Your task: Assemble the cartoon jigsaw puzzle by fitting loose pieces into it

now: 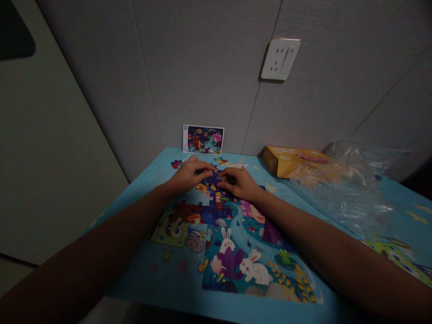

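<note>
Puzzle (241, 245) runs from under the fingers (228, 171) back toward me; left hand (187, 175) and right hand (242, 183) look equally near its far end, curled (whether pinching anything, I can't tell).

Table (175, 283): light blue, cartoon-printed | Puzzle (245, 240): largely joined, flat, beneath the fingers (204, 165) and on their near side | Pieces (176, 164): loose, just beyond the fingers | Card (204, 140): upright, farther beyond | Box (274, 163): yellow, right of the fingers | Bag (351, 202): clear, crumpled, farther right than the box
</note>
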Demonstrator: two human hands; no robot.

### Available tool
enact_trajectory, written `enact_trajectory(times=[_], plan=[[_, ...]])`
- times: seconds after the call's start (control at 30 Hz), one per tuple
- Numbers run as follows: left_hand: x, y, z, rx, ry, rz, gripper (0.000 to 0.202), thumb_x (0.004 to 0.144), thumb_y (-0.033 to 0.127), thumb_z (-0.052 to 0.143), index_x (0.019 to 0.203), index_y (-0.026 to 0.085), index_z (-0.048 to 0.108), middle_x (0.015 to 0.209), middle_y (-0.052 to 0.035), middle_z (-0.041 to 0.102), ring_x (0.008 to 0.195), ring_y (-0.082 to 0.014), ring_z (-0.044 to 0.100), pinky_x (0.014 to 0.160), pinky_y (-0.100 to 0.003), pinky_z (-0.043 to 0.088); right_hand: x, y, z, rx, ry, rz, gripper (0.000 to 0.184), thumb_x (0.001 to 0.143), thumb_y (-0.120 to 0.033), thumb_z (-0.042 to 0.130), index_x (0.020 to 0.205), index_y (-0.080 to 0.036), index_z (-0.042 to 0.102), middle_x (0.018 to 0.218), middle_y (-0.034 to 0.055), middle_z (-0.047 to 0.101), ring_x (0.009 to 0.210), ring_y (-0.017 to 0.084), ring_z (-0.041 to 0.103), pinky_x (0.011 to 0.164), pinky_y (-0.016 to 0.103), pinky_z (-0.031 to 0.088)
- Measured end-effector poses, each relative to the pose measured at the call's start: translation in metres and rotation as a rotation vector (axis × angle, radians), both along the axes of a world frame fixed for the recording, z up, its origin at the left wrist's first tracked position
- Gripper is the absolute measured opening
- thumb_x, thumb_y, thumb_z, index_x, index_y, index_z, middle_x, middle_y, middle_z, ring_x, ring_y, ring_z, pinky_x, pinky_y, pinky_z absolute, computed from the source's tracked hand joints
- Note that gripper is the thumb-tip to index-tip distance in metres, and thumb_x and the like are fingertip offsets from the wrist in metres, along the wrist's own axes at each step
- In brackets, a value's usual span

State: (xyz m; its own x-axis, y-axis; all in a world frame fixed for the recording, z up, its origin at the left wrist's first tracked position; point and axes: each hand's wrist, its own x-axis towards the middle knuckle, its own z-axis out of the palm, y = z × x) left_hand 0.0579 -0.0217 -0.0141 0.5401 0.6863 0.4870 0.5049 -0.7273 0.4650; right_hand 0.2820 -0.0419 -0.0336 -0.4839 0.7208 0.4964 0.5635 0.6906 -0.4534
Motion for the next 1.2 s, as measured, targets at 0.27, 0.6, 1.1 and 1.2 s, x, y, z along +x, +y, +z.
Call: enact_trajectory(times=[0.27,0.6,1.1,1.2], plan=[[-0.0022,0.0015,0.0,-0.039,0.023,-0.01,0.021,0.083,0.025,0.063,0.102,0.02,0.069,0.085,-0.0033,0.07,0.095,-0.0222,0.059,0.089,-0.041,0.045,0.0021,0.0075,-0.0055,0.098,-0.083,0.013,0.032,0.077,-0.048,0.074,0.078,-0.017,0.066,0.071,0.003,0.064,0.067,0.016,0.056,0.063,0.025,0.037],[-0.0042,0.0031,-0.0027,-0.046,0.03,-0.055,0.03,0.083,0.023,0.066,0.113,0.024,0.069,0.093,-0.0051,0.068,0.098,-0.0219,0.057,0.089,-0.04,0.047,0.0006,0.0043,-0.0012,0.146,-0.131,0.095,0.04,0.091,-0.05,0.056,0.069,-0.018,0.064,0.068,0.0034,0.062,0.066,0.015,0.054,0.066,0.027,0.037],[-0.0046,0.0023,-0.0018,-0.063,0.011,-0.059,0.025,0.079,0.018,0.067,0.103,0.023,0.074,0.09,-0.0039,0.069,0.094,-0.021,0.055,0.087,-0.038,0.046,-0.0001,0.0028,-0.0007,0.127,-0.085,0.027,0.047,0.095,-0.042,0.047,0.056,-0.017,0.055,0.054,0.0004,0.052,0.054,0.012,0.046,0.057,0.026,0.03],[-0.0046,0.0012,0.0003,-0.074,0.023,-0.057,0.024,0.078,0.018,0.067,0.101,0.022,0.074,0.092,-0.0042,0.069,0.094,-0.0207,0.056,0.088,-0.038,0.046,0.0005,0.0037,-0.0003,0.105,-0.087,0.03,0.048,0.095,-0.042,0.047,0.056,-0.016,0.056,0.054,0.001,0.053,0.054,0.011,0.045,0.058,0.027,0.03]])
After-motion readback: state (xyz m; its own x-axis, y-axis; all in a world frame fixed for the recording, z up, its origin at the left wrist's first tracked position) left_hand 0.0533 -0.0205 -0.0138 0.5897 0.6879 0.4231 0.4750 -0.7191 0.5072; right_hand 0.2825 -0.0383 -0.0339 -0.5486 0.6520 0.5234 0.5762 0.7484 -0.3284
